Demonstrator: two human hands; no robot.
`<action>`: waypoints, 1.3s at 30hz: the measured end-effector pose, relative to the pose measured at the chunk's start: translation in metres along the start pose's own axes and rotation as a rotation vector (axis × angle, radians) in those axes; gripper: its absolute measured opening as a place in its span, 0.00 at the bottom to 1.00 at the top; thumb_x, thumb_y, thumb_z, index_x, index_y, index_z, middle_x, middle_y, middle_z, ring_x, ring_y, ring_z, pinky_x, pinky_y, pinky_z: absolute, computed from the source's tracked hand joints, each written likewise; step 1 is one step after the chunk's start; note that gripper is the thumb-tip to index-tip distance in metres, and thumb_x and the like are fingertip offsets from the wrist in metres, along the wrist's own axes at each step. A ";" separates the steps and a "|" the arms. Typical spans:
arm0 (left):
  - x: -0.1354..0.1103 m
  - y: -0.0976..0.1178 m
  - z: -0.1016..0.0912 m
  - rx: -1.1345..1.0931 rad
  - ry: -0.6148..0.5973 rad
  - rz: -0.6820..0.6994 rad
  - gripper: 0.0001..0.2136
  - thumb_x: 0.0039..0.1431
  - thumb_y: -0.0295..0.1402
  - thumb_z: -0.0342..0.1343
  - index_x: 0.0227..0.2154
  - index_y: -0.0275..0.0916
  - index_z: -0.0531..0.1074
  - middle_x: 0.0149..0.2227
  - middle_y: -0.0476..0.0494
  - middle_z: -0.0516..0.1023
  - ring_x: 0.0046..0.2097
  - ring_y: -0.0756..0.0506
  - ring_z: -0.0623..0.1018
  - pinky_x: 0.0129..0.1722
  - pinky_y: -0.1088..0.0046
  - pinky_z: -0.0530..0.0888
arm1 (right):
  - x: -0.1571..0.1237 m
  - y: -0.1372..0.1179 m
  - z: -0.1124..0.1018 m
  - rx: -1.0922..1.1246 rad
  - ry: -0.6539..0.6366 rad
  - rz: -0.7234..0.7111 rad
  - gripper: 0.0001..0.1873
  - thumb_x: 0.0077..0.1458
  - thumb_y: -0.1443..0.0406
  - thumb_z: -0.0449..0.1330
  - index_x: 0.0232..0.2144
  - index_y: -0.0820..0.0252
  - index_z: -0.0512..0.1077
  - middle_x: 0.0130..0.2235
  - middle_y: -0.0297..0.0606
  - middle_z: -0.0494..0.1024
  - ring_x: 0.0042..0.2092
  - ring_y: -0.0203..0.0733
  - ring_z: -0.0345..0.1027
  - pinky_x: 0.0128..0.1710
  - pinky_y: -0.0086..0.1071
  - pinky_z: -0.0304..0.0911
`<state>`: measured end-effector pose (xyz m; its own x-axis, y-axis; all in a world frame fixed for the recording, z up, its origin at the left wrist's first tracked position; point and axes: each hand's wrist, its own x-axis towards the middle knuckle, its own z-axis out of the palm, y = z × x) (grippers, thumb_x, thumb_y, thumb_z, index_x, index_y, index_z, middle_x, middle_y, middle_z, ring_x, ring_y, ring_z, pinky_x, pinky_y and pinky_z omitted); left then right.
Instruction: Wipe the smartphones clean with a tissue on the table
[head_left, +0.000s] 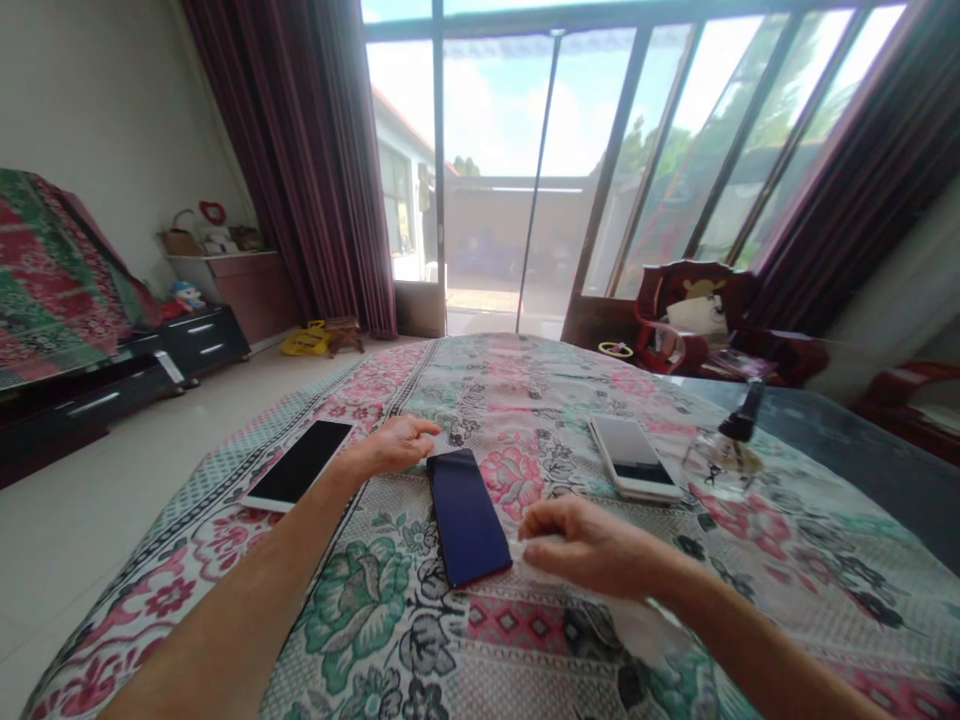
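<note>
A phone with a dark blue screen (469,518) lies face up on the flowered tablecloth, between my two hands. My left hand (399,443) is just beyond its upper left corner, fingers pointing right and nothing seen in them. On the near right side, my right hand (574,540) is curled around a thin white tissue (637,620), which hangs below the palm and is partly blurred. Left of my left forearm lies a white tablet (304,465) with a black screen. To the right, a white phone (634,455) rests on what looks like another flat white device.
A clear bottle with a black pump top (731,450) stands right of the white phone. The patterned tablecloth (360,610) covers the table. Beyond are a carved red chair (694,300), a dark low cabinet (202,340), a yellow object (306,338) on the floor and glass doors.
</note>
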<state>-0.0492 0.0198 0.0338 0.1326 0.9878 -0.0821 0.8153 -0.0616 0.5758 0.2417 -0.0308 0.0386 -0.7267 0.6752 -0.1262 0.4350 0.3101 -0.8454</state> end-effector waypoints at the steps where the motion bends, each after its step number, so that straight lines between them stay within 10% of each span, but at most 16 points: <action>1: 0.000 0.001 0.001 -0.009 -0.019 -0.027 0.24 0.53 0.31 0.49 0.53 0.32 0.70 0.33 0.43 0.79 0.32 0.47 0.77 0.29 0.76 0.71 | -0.004 -0.006 -0.001 -0.015 -0.029 -0.002 0.08 0.49 0.68 0.55 0.26 0.58 0.75 0.23 0.30 0.70 0.24 0.31 0.56 0.24 0.27 0.50; 10: -0.006 0.018 0.002 -0.087 -0.138 -0.282 0.24 0.59 0.28 0.48 0.59 0.32 0.61 0.28 0.44 0.77 0.25 0.48 0.77 0.19 0.80 0.68 | -0.006 -0.013 -0.013 0.021 -0.013 -0.082 0.13 0.56 0.58 0.56 0.32 0.57 0.78 0.28 0.34 0.75 0.27 0.34 0.61 0.25 0.26 0.55; 19: -0.012 0.035 0.011 -0.421 -0.093 -0.276 0.29 0.57 0.29 0.50 0.61 0.28 0.55 0.33 0.39 0.78 0.28 0.45 0.80 0.23 0.78 0.72 | 0.019 0.006 0.015 0.286 0.083 -0.079 0.14 0.51 0.68 0.54 0.41 0.59 0.73 0.41 0.39 0.77 0.40 0.38 0.68 0.41 0.30 0.63; 39: 0.000 0.033 0.033 -0.935 -0.050 -0.227 0.19 0.44 0.23 0.62 0.42 0.30 0.73 0.32 0.41 0.80 0.34 0.49 0.78 0.33 0.77 0.71 | 0.019 0.002 0.011 0.584 0.331 0.215 0.18 0.44 0.64 0.61 0.42 0.57 0.73 0.39 0.39 0.78 0.36 0.37 0.70 0.31 0.28 0.61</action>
<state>-0.0036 0.0126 0.0254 0.0683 0.9534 -0.2939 0.0484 0.2911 0.9555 0.2230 -0.0244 0.0289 -0.4161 0.8782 -0.2356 0.1273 -0.2003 -0.9714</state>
